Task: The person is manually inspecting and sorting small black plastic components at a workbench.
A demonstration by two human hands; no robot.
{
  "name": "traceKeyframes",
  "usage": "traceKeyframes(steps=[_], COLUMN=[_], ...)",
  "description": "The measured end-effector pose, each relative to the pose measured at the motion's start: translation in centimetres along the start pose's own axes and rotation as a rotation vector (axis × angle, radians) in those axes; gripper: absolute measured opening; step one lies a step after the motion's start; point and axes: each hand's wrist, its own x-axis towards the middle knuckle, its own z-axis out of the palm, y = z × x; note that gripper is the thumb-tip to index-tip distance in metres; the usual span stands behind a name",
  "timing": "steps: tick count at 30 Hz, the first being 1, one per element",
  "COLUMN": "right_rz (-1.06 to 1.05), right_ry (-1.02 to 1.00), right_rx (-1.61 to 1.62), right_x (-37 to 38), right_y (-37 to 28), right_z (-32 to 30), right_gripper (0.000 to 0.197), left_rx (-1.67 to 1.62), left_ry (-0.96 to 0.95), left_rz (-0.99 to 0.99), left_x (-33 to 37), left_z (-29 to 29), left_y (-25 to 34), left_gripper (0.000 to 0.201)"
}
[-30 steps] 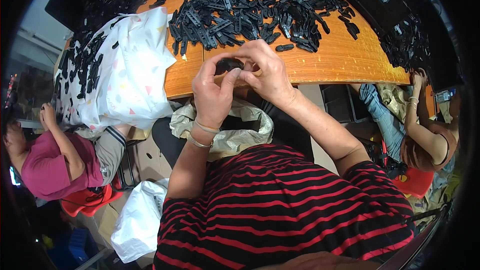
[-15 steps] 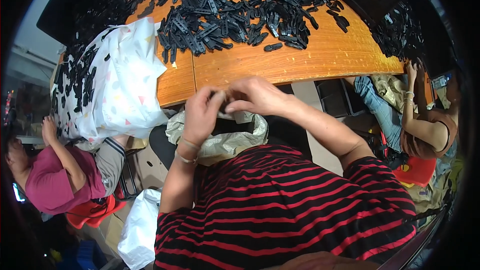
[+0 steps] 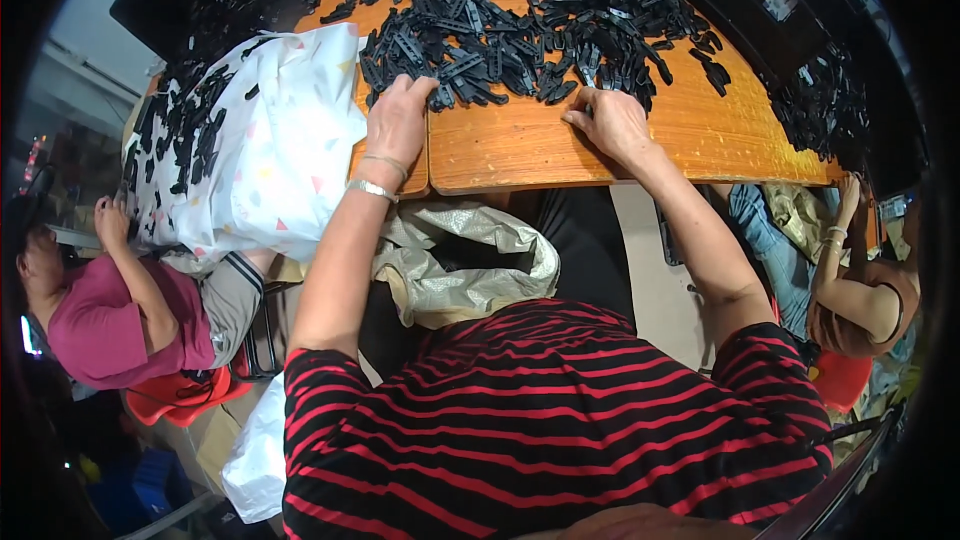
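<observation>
A heap of small, long black plastic pieces (image 3: 470, 45) covers the far part of the wooden table. At its near left edge my left hand (image 3: 398, 122) reaches in with curled fingers; what they hold, if anything, is hidden. Farther right, my right hand (image 3: 614, 126) has thumb and fingers pinched around a black plastic piece (image 3: 588, 109) at the heap's near edge. Below the table edge, on my lap, a beige woven sack (image 3: 455, 288) lies with its mouth open and dark inside.
A white patterned plastic sheet (image 3: 285, 155) with black pieces on it hangs over the table's left side. Dark bins (image 3: 755, 15) stand at both back corners. One person (image 3: 130, 310) sits at left, another (image 3: 860, 290) at right. A white bag (image 3: 255, 460) lies on the floor.
Both hands have moved from together above the sack forward to the heap, and apart from each other. The sack's mouth is now uncovered. The view has shifted slightly.
</observation>
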Motion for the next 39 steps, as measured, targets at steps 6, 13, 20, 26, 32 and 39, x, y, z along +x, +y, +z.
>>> traceKeyframes(steps=[6, 13, 20, 26, 32, 39], right_rz=[-0.103, -0.158, -0.278, -0.535, -0.509, -0.111], right_ry=[-0.007, -0.059, 0.099, 0.317, 0.237, 0.016], right_rx=[-0.028, 0.025, 0.362, 0.431, 0.466, 0.883], right_x=[-1.6, -2.8, -3.1, -1.7, -1.6, -2.7], right_y=[-0.6, -0.3, -5.0, -8.3, -7.9, -8.7], right_z=[-1.1, -0.6, -1.9, -2.0, -1.0, -0.2], right_gripper=[0.031, 0.031, 0.022, 0.021, 0.022, 0.022], left_rx=[0.170, 0.037, -1.112, -1.530, -1.676, -1.629], left_ry=[-0.029, -0.007, -0.050, -0.267, -0.189, -0.002], left_rz=[0.221, 0.308, -0.487, -0.673, -0.649, -0.500], left_x=[1.4, 0.6, -1.8, -2.7, -3.1, -4.2], left_z=[-0.1, -1.0, -0.8, -2.5, -3.5, -2.5], left_y=[-0.7, -0.1, 3.8, 7.5, 8.5, 9.4], left_gripper=[0.015, 0.015, 0.012, 0.025, 0.026, 0.027])
